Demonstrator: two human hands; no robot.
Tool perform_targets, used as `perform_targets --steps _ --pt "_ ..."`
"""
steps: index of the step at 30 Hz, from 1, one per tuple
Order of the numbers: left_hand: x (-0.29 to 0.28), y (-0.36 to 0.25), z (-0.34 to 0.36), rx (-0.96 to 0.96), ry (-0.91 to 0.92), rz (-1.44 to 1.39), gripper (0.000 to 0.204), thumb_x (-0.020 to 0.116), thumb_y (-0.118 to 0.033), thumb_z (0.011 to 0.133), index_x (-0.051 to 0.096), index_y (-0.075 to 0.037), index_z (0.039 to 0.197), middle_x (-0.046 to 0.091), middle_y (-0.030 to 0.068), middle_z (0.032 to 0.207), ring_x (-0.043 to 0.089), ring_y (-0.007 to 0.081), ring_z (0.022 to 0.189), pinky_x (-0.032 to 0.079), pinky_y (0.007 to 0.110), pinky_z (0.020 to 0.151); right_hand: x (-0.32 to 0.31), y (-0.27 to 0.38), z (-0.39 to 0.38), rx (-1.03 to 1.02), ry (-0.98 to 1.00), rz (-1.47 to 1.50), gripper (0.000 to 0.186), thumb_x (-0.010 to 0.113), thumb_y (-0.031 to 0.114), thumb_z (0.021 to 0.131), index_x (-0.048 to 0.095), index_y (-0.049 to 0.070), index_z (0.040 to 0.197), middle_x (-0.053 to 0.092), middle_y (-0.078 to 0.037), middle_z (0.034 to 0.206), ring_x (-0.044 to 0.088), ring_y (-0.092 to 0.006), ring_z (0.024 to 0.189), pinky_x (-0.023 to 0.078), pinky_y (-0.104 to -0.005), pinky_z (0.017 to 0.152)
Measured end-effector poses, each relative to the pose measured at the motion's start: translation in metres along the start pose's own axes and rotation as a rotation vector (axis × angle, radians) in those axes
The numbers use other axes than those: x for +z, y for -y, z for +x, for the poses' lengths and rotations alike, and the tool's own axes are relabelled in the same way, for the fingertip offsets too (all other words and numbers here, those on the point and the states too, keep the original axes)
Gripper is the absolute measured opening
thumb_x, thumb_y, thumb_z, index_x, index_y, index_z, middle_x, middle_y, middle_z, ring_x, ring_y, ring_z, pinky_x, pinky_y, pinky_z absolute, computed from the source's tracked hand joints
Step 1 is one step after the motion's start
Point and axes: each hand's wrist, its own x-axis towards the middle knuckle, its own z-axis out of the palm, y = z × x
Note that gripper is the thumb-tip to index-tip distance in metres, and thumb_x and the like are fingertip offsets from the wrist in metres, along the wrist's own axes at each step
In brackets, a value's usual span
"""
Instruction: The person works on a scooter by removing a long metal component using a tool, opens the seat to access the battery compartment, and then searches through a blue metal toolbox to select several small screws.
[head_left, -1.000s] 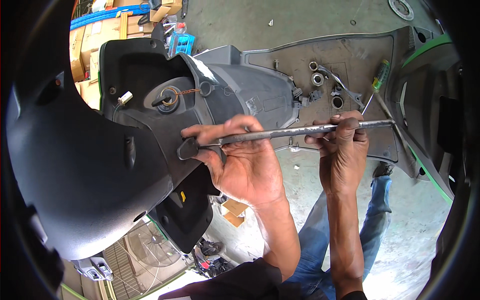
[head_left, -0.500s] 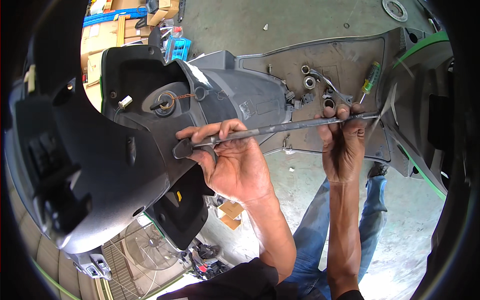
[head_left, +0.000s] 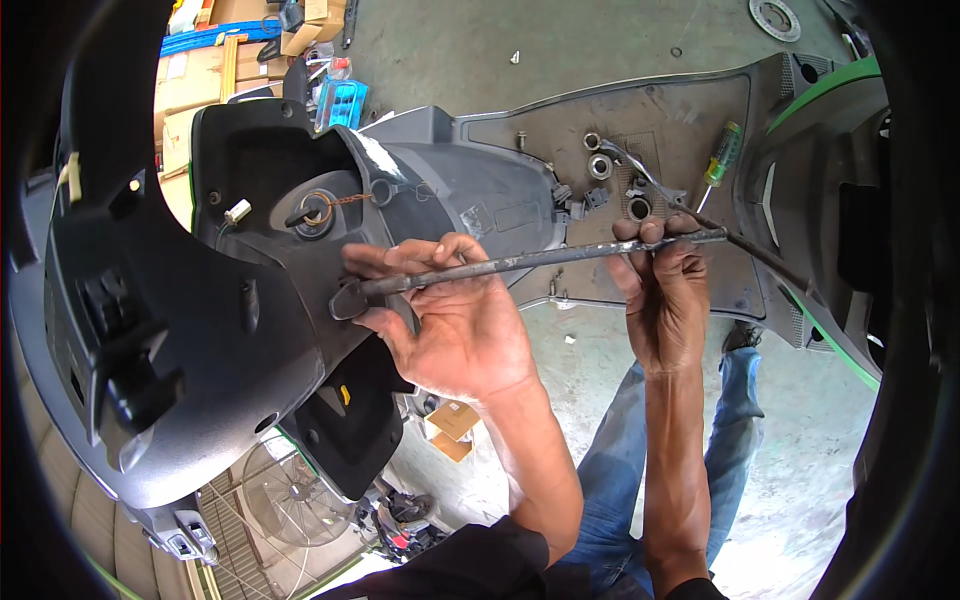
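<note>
Two bare hands hold a long grey metal rod (head_left: 540,258) level over a scooter's dark front panel (head_left: 290,290): the left hand (head_left: 450,320) has fingers curled round its flattened left end, the right hand (head_left: 665,300) is closed on it near the right tip. Pried hard, the rod could slip and gouge the plastic, or knock the loose nuts (head_left: 600,165) and green-handled screwdriver (head_left: 722,155) off the footboard (head_left: 700,120). Since the earlier frame both hands sit slightly lower, the grip unchanged
</note>
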Motion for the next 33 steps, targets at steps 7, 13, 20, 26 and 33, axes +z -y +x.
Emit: perform_targets --steps 7,13,20,26,33 --pt "-0.011 -0.028 0.011 -0.067 0.105 0.012 0.028 0.068 -0.016 0.086 0.067 -0.021 0.114 0.064 -0.0149 0.123 0.038 0.0128 0.068 0.029 0.033 0.074 -0.022 0.052 -0.01 0.418 -0.053 -0.928 0.06 0.068 0.038 0.09 0.051 -0.003 0.129 0.067 -0.014 0.113 0.066 -0.0257 0.103 0.054 -0.0364 0.089" --pt "-0.027 -0.023 0.009 -0.098 0.189 0.035 0.034 0.068 -0.012 0.084 0.061 -0.013 0.118 0.064 -0.0099 0.119 0.041 0.0138 0.072 0.031 0.033 0.076 -0.012 0.109 -0.01 -0.312 0.177 -1.548 0.056 0.052 0.037 0.1 0.044 -0.004 0.138 0.054 -0.021 0.136 0.048 -0.0286 0.132 0.04 -0.0392 0.106" --pt "-0.011 -0.028 0.002 0.024 -0.036 -0.031 0.026 0.071 -0.01 0.077 0.068 -0.014 0.103 0.058 -0.0018 0.089 0.047 0.0127 0.077 0.036 0.032 0.075 0.037 0.111 0.017 0.133 0.05 -1.305 0.055 0.037 0.046 0.105 0.066 -0.001 0.105 0.058 -0.003 0.077 0.059 -0.0127 0.068 0.048 -0.0269 0.063" --pt "-0.026 -0.038 0.009 -0.004 0.089 -0.074 0.044 0.069 -0.007 0.079 0.062 -0.014 0.122 0.062 -0.0093 0.123 0.035 0.0103 0.061 0.037 0.024 0.068 0.014 0.118 0.026 0.316 -0.066 -1.099 0.048 0.047 0.041 0.102 0.06 0.0 0.123 0.068 -0.012 0.096 0.068 -0.0207 0.084 0.057 -0.0344 0.079" --pt "-0.015 -0.026 0.003 -0.003 0.057 -0.051 0.046 0.068 -0.003 0.079 0.059 -0.011 0.123 0.061 -0.0059 0.121 0.038 0.0099 0.062 0.034 0.025 0.062 0.016 0.153 0.018 -0.424 1.015 -2.193 0.061 0.062 -0.004 0.082 0.05 0.011 0.14 0.042 -0.017 0.149 0.036 -0.0326 0.142 0.038 -0.0399 0.112"
